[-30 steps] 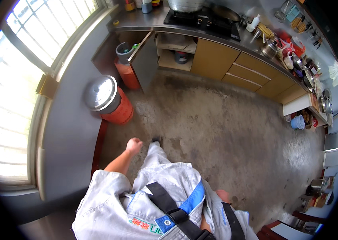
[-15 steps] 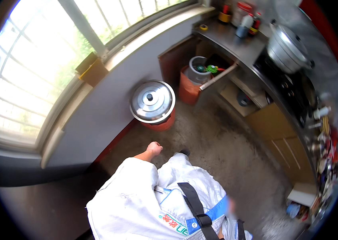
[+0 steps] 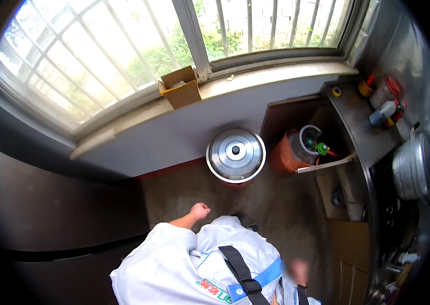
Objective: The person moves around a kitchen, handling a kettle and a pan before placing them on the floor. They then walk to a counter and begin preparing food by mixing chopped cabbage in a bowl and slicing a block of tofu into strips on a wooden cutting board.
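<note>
My left hand [image 3: 200, 210] is held out low over the floor, its fingers curled in, and nothing shows in it. Ahead of it stands a reddish bucket [image 3: 240, 184] covered by a round steel lid [image 3: 222, 161] with a black knob; hand and lid are apart. On the right, beside my body, my right hand [image 3: 299, 271] is smeared by motion, so its fingers cannot be made out. White sleeves and clothing with blue trim and black straps fill the lower middle.
An open corner cupboard holds an orange gas cylinder [image 3: 287, 155] with a green valve [image 3: 321, 148]. A steel counter [image 3: 349, 122] carries bottles [image 3: 384, 113] and a large aluminium pot [image 3: 405, 165] on a stove. A cardboard box [image 3: 182, 95] sits on the windowsill. At left is a dark refrigerator [image 3: 62, 203].
My view has turned left, so the lidded bucket and counter sit further right and more of the refrigerator shows. My right hand has come further into sight. My left hand stays curled.
</note>
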Tool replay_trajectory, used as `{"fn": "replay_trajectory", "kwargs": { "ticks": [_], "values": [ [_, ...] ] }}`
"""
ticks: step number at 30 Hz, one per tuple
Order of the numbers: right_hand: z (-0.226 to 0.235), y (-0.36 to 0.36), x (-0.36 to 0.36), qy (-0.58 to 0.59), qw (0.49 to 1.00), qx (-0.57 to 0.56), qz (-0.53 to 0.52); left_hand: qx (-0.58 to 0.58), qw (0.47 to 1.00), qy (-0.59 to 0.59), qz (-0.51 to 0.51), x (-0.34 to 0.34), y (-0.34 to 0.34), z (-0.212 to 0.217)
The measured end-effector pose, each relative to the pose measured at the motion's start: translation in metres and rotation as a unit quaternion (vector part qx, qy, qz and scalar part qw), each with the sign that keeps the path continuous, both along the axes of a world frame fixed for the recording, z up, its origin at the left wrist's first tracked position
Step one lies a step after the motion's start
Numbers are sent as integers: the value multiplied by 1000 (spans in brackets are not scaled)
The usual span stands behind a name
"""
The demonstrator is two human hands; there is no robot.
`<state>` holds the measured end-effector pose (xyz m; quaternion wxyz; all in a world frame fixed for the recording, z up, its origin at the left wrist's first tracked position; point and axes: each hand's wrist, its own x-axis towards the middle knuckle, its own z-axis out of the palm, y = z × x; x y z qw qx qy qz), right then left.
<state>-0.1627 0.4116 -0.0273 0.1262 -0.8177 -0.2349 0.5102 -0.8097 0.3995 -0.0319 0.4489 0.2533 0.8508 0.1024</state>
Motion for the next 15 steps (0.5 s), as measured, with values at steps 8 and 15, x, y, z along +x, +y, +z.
{"fn": "replay_trajectory", "kwargs": {
  "ticks": [8,15],
  "values": [
    [54,148,-87,45,922,249,292,-35,986,17,163,-62,-37,-10],
    [15,232,-208,37,981,94,167,-14,976,-4,218,-170,-36,-51]
  ]
}}
